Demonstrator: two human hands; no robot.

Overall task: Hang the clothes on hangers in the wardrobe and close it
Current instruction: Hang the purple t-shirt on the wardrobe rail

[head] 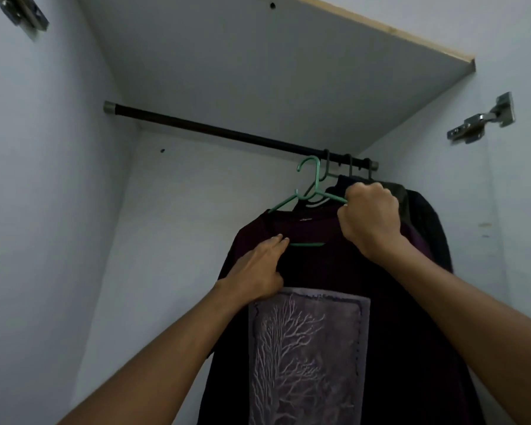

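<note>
Progress looks partial to me: dark garments (423, 210) hang on the rail (215, 130), while my right hand (370, 214) grips the green hanger (313, 191) carrying the tree-print shirt (307, 348), unhooked, left hand (255, 268) pinching its collar, wardrobe unclosed.

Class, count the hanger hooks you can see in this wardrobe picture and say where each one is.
4. Three dark hooks sit on the rod near its right end. The green hanger's hook is just below the rod, not yet on it. Others may hide behind the clothes.
</note>
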